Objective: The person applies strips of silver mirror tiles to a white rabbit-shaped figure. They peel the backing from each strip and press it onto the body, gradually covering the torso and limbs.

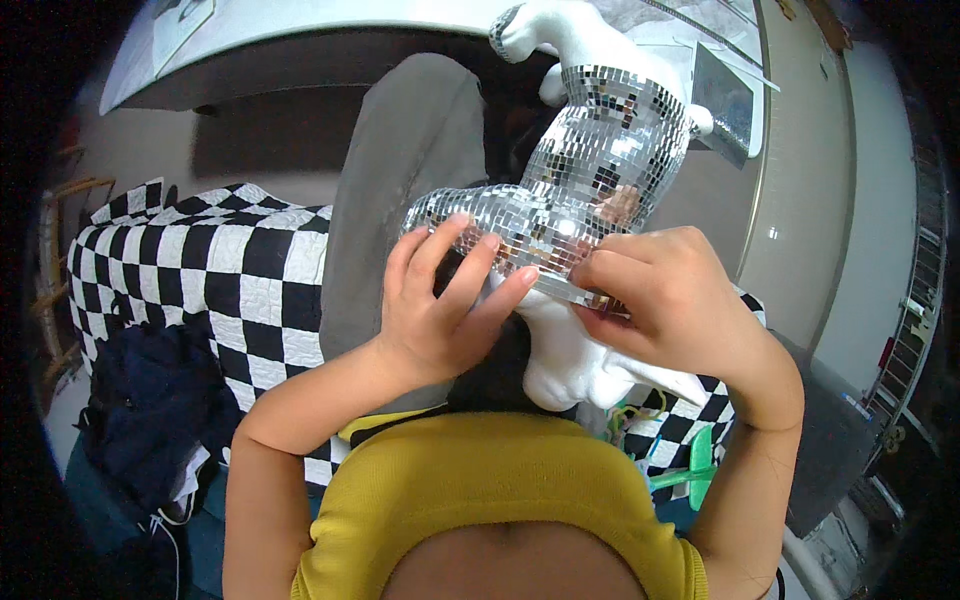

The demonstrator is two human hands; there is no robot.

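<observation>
A white figurine, seemingly of an animal, lies across my lap, its middle covered in small mirror tiles (600, 161). Bare white parts (574, 352) show at its near end and beyond the tiles at the far end. My left hand (457, 300) rests with spread fingertips on the tiled part that juts to the left. At the lower right edge of the tiling, my right hand (652, 292) has thumb and fingers pinched together against a strip of mirror tiles (574, 291). Whether a loose piece is between those fingers is hidden.
A white table (300, 16) spans the far side, with a sheet of mirror tiles (724, 101) at its right edge. A checkered quilt (262, 259) covers the seat, a dark garment (150, 405) lies left, and a green plastic object (699, 469) lies right.
</observation>
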